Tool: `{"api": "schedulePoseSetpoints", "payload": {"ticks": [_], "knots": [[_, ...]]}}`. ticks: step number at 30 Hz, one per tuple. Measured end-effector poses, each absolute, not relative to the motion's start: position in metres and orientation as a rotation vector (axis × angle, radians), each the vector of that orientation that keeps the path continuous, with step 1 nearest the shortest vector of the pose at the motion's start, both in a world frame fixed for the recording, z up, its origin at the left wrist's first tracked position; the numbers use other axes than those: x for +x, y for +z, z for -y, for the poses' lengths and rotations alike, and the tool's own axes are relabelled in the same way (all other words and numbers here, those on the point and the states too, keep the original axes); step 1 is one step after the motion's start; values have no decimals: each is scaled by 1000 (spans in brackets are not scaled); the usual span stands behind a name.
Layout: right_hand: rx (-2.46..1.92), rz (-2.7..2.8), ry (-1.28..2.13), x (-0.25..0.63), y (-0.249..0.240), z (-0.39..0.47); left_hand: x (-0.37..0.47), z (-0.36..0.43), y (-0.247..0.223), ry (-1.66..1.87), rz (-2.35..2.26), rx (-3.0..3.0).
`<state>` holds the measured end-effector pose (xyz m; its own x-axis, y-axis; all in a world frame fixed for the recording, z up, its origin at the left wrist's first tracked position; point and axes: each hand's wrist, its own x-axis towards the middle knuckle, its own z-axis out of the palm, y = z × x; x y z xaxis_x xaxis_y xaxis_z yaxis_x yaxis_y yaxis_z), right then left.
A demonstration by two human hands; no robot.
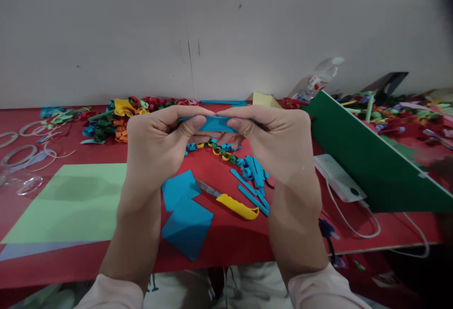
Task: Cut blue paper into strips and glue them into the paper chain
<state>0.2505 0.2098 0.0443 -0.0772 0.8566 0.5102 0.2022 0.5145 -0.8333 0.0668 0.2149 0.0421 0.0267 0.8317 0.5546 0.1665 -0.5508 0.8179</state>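
Between my two hands a folded strip of blue paper (216,124) is stretched level above the table. My left hand (163,139) pinches its left end between thumb and fingers. The right end is gripped the same way by my right hand (272,134). Below lie square blue papers (187,229) and a yellow-handled knife (237,206) with its blade out. Several narrow blue strips (253,198) rest right of the knife. Partly behind my fingers runs a chain of blue, green and yellow paper links (221,151).
Light green sheets (71,200) and tape rolls (19,154) lie left. Piled coloured paper chains (120,115) sit at the wall. A green board (375,158) leans at right, near a white power bank (339,177) with a cable. A plastic bottle (316,80) tilts behind.
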Motion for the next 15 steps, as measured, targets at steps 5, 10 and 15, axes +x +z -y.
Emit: {"api": "schedulePoseSetpoints", "payload": {"ticks": [5,10,15], "knots": [[-904,1640,713,257,45,-210,59,-216,43,1382,-952,1780],[-967,1801,497,266,47,-207,55,-223,41,1425,-897,1723],[-965,1825,504,269,48,-207,55,-224,41,1454,-877,1767]]}}
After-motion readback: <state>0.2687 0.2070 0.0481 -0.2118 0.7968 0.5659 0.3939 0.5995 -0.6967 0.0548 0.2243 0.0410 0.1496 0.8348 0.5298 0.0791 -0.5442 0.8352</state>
